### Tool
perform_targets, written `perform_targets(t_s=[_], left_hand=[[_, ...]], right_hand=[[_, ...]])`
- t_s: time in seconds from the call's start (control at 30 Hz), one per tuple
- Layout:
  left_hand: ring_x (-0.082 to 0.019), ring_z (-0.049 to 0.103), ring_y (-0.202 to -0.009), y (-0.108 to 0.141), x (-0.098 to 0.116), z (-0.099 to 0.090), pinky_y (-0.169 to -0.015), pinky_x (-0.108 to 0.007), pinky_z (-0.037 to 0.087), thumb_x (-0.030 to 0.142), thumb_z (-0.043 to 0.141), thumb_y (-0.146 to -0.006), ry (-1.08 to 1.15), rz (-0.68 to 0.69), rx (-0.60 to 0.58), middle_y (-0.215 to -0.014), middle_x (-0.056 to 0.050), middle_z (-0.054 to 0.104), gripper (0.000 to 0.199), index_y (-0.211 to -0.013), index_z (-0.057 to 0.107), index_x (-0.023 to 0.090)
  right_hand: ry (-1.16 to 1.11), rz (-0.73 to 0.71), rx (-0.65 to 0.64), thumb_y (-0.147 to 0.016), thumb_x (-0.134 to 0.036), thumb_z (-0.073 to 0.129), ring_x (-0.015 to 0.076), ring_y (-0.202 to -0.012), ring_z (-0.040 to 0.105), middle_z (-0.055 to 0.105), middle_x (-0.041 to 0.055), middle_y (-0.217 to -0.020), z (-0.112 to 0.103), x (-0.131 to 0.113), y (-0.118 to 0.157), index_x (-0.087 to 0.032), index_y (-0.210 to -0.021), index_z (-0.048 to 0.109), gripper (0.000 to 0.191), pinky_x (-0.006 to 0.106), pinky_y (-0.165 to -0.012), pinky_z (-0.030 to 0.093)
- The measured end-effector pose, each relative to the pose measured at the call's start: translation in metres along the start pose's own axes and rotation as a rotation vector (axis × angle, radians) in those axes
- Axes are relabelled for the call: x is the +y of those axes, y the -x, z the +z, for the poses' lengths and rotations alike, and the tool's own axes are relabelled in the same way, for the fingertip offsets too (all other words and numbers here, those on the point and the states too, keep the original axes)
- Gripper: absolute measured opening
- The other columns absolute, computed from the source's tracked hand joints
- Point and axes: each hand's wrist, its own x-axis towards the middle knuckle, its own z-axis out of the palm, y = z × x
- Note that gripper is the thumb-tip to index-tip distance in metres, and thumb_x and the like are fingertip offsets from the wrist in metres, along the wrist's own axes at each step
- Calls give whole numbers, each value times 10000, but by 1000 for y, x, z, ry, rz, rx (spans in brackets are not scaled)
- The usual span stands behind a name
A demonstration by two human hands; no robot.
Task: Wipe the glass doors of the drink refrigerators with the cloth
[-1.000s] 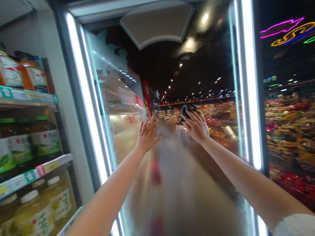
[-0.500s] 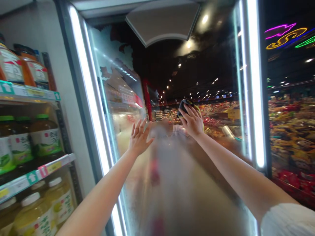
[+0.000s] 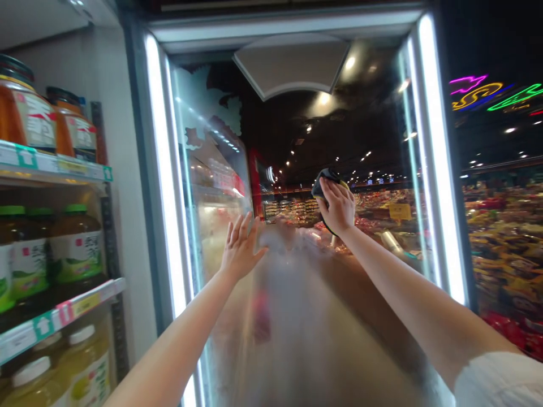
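A glass door (image 3: 288, 316) with bright light strips down both sides fills the middle; its lower part looks fogged, while the upper part is clearer. Against the glass, left of centre, my left hand (image 3: 241, 249) lies with its fingers spread and nothing in it. To the right and slightly higher, my right hand (image 3: 339, 208) presses a dark cloth (image 3: 326, 176) with a yellow edge to the pane. The cloth shows above and to the left of the fingers, and the palm hides the rest.
Shelves (image 3: 42, 333) at the left hold jars (image 3: 36, 121) and bottles with green caps (image 3: 78, 243) and white caps. A pale panel (image 3: 292, 65) is at the top of the glass. Colourful packaged goods (image 3: 504, 265) and neon lights are at the right.
The view has shifted, showing more of the door's top frame. My right hand and the cloth have moved slightly right on the glass. My left hand stays spread on the pane.
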Motion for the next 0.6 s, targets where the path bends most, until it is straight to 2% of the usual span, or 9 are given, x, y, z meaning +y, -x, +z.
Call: perform_targets(t_s=[0.07, 0.1, 0.17, 0.27, 0.37, 0.43, 0.5, 0.6], left_hand=[[-348, 176, -1586, -2, -2, 2, -1288, -556, 161, 554, 607, -919, 8, -6, 21, -1713, -134, 227, 911, -1652, 168, 237], [-348, 174, -1587, -3, -2, 3, -1288, -553, 166, 559, 601, -923, 12, -5, 25, -1715, -135, 218, 914, -1653, 160, 232], [-344, 172, -1588, -3, 0, 4, -1287, -544, 173, 555, 585, -935, 17, -5, 26, -1720, -133, 201, 900, -1654, 155, 228], [-340, 172, -1588, -1, 3, 3, -1288, -542, 173, 541, 574, -944, 30, -9, 27, -1718, -131, 205, 870, -1651, 178, 224], [-339, 180, -1586, 2, -3, -2, -1294, -542, 155, 511, 600, -934, 36, 11, 4, -1708, -123, 246, 841, -1640, 239, 229], [-347, 181, -1585, 4, -11, -5, -1296, -553, 132, 500, 633, -917, 26, -1, -4, -1705, -122, 254, 847, -1632, 268, 232], [-364, 176, -1584, 5, -19, -7, -1291, -582, 116, 514, 664, -896, 16, -35, 3, -1708, -130, 241, 882, -1632, 268, 234], [-377, 165, -1584, 8, -26, -8, -1282, -610, 112, 536, 679, -884, 16, -68, 8, -1714, -121, 222, 911, -1637, 250, 256]], right_hand=[[-3, 84, 70, -1033, -354, 441, 322, -1403, 487, 546, 96, -1537, 14, -16, -25, -237, -1569, 436, 548, 538, -1158, 380], [-5, 72, 66, -1038, -354, 432, 321, -1425, 467, 528, 89, -1554, 20, -29, -34, -241, -1564, 444, 538, 539, -1160, 380], [-9, -43, -8, -1046, -355, 433, 305, -1452, 444, 506, 66, -1574, 26, -54, -37, -255, -1544, 474, 510, 514, -1170, 382], [-42, -326, -180, -1046, -350, 472, 258, -1447, 457, 516, 22, -1570, 20, -71, -9, -293, -1514, 514, 473, 459, -1198, 369], [-95, -518, -273, -1038, -347, 511, 225, -1378, 529, 574, -9, -1519, 3, -55, 26, -315, -1436, 601, 409, 424, -1205, 371], [-115, -481, -246, -1031, -349, 527, 222, -1340, 561, 618, -3, -1473, -1, -42, 33, -306, -1391, 643, 381, 422, -1197, 383], [-109, -305, -158, -1031, -351, 518, 238, -1357, 547, 619, 23, -1471, 4, -41, 26, -284, -1412, 627, 403, 447, -1191, 388], [-69, -20, -31, -1045, -338, 453, 280, -1443, 459, 543, 67, -1543, 25, -72, 5, -256, -1500, 537, 469, 512, -1186, 377]])
